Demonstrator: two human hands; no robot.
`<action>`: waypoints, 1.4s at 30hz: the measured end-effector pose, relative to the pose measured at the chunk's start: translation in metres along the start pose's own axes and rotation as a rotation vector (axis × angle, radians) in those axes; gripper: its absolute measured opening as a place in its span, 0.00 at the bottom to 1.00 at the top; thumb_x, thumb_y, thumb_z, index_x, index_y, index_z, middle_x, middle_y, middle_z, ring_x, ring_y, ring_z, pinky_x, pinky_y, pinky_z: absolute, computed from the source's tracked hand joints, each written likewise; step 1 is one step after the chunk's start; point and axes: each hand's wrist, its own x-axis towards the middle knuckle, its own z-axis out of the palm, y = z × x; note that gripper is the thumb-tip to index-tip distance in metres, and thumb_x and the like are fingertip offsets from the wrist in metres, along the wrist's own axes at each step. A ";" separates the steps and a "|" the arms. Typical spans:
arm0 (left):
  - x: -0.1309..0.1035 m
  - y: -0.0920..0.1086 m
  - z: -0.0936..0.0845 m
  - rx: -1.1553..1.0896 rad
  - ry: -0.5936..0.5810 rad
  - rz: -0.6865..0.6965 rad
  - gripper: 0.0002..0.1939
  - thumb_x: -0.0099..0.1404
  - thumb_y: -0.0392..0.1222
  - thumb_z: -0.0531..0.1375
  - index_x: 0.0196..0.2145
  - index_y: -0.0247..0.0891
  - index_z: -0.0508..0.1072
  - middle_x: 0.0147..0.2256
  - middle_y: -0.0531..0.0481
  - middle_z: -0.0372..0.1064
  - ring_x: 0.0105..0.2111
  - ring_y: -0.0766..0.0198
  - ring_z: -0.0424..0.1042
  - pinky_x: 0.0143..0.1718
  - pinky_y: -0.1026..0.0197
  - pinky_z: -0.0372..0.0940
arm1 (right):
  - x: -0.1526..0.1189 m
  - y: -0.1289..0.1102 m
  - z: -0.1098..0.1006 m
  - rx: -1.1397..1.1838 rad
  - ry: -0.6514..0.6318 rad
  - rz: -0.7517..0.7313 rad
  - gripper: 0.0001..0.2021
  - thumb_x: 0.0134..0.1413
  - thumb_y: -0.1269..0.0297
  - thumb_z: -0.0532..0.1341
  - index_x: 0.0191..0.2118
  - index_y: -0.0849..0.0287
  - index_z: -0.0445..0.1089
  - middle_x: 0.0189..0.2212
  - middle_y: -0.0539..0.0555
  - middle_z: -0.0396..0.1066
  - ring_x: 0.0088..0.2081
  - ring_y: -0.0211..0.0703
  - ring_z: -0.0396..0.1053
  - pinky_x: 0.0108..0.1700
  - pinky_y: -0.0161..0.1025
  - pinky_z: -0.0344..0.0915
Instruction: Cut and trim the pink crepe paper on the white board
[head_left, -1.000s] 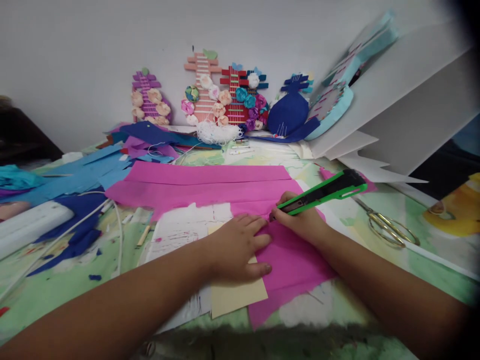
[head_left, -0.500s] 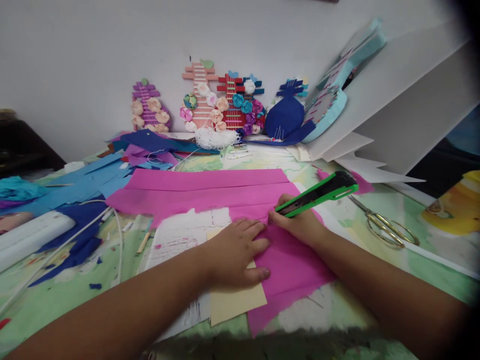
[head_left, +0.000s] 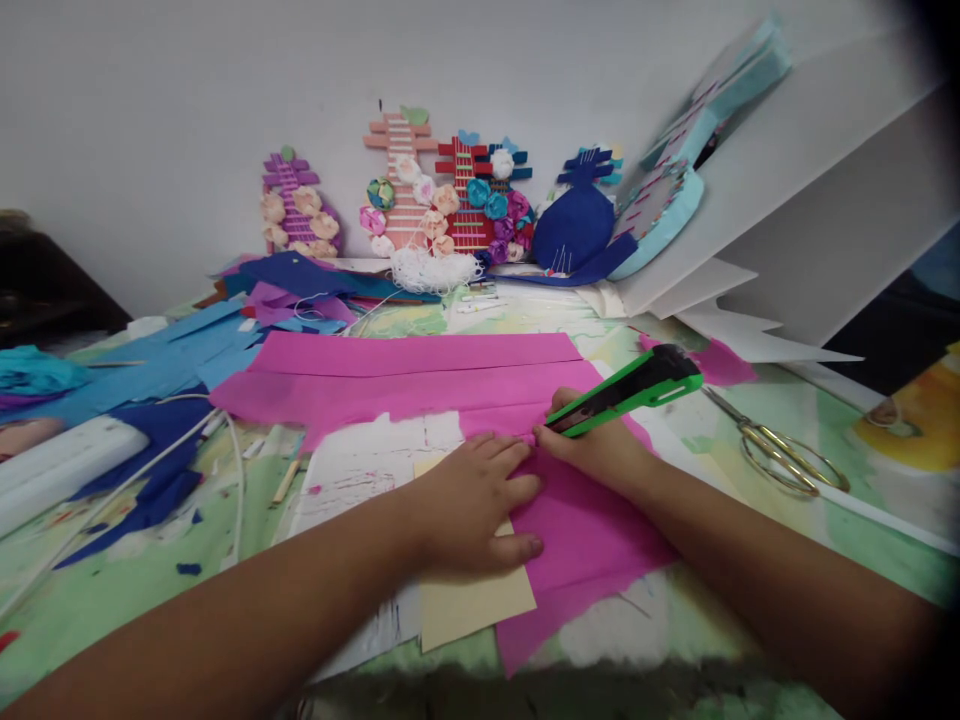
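Right hand (head_left: 596, 447) clamped round a green-and-black utility knife (head_left: 626, 392), handle end tilted up and away to the right; blade tip too small to make out, so extension unknown. Left hand (head_left: 476, 500) lies flat, fingers spread, gripping nothing, over the edge of the pink sheet (head_left: 592, 530) and a cream card (head_left: 476, 612). Pink sheet is on the table directly under both hands, partly over a white board (head_left: 352, 465) with scored marks. Main risk, in my judgement: left fingertips sit just beside the knife's low end, so a slip or sudden drag toward them could nick a finger. Second: the sheet looks thin and could pucker or tear if the left palm's pressure eases or the blade is dull. Third: where the sheet lies off the board, a deep stroke might mark the patterned tablecloth (head_left: 720, 560)
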 end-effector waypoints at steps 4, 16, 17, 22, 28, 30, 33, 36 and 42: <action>0.000 0.001 -0.001 0.005 -0.003 -0.003 0.27 0.59 0.56 0.51 0.50 0.36 0.63 0.55 0.37 0.52 0.54 0.45 0.52 0.53 0.45 0.46 | 0.000 0.003 -0.002 0.052 0.037 0.011 0.11 0.43 0.59 0.57 0.23 0.55 0.53 0.17 0.45 0.60 0.22 0.36 0.60 0.25 0.35 0.57; 0.001 0.001 -0.003 0.030 -0.038 -0.009 0.28 0.60 0.57 0.49 0.51 0.35 0.62 0.55 0.34 0.51 0.55 0.45 0.51 0.54 0.45 0.45 | 0.000 0.000 0.000 0.027 0.031 0.020 0.11 0.43 0.60 0.57 0.22 0.55 0.52 0.17 0.45 0.59 0.21 0.36 0.60 0.24 0.36 0.56; 0.001 0.001 -0.003 0.029 -0.044 -0.009 0.28 0.60 0.57 0.49 0.50 0.35 0.63 0.55 0.34 0.52 0.55 0.45 0.50 0.54 0.45 0.45 | 0.000 0.000 0.000 0.008 0.023 0.022 0.11 0.43 0.60 0.57 0.22 0.55 0.52 0.17 0.45 0.59 0.21 0.36 0.59 0.24 0.36 0.55; 0.000 0.002 -0.004 0.024 -0.054 -0.020 0.27 0.60 0.57 0.50 0.50 0.35 0.62 0.55 0.34 0.51 0.55 0.45 0.51 0.54 0.45 0.46 | -0.001 0.001 -0.001 0.032 0.033 0.012 0.11 0.43 0.59 0.57 0.22 0.56 0.53 0.18 0.45 0.60 0.22 0.36 0.60 0.25 0.35 0.56; 0.000 0.001 -0.002 0.036 -0.034 -0.009 0.28 0.60 0.57 0.49 0.53 0.36 0.60 0.56 0.35 0.51 0.55 0.46 0.51 0.54 0.45 0.46 | 0.000 0.001 -0.004 0.105 0.104 0.032 0.10 0.43 0.61 0.58 0.22 0.56 0.53 0.17 0.45 0.61 0.23 0.37 0.62 0.28 0.36 0.59; 0.001 0.001 -0.001 0.039 -0.040 -0.012 0.29 0.60 0.57 0.48 0.53 0.36 0.60 0.56 0.35 0.51 0.55 0.46 0.50 0.54 0.45 0.46 | 0.000 0.001 -0.004 0.104 0.081 0.033 0.10 0.43 0.61 0.58 0.22 0.55 0.54 0.17 0.45 0.61 0.23 0.37 0.63 0.27 0.36 0.59; 0.001 0.001 -0.002 0.036 -0.053 -0.019 0.29 0.61 0.57 0.48 0.53 0.36 0.60 0.56 0.35 0.50 0.55 0.46 0.50 0.54 0.45 0.45 | -0.001 0.001 -0.004 0.094 0.056 0.021 0.10 0.42 0.61 0.58 0.22 0.55 0.53 0.18 0.46 0.62 0.23 0.38 0.63 0.27 0.36 0.59; 0.001 0.001 -0.003 0.027 -0.065 -0.021 0.29 0.61 0.57 0.48 0.53 0.36 0.59 0.57 0.34 0.49 0.56 0.45 0.49 0.54 0.45 0.45 | -0.002 0.001 -0.004 0.102 0.060 0.026 0.10 0.43 0.61 0.57 0.22 0.55 0.53 0.18 0.46 0.63 0.24 0.38 0.63 0.28 0.36 0.59; 0.000 0.001 -0.003 0.010 -0.058 -0.024 0.28 0.60 0.57 0.48 0.53 0.37 0.60 0.57 0.34 0.48 0.56 0.46 0.49 0.54 0.45 0.44 | -0.001 0.001 -0.004 0.101 0.074 0.018 0.10 0.44 0.61 0.57 0.22 0.56 0.54 0.19 0.47 0.64 0.24 0.38 0.64 0.28 0.37 0.59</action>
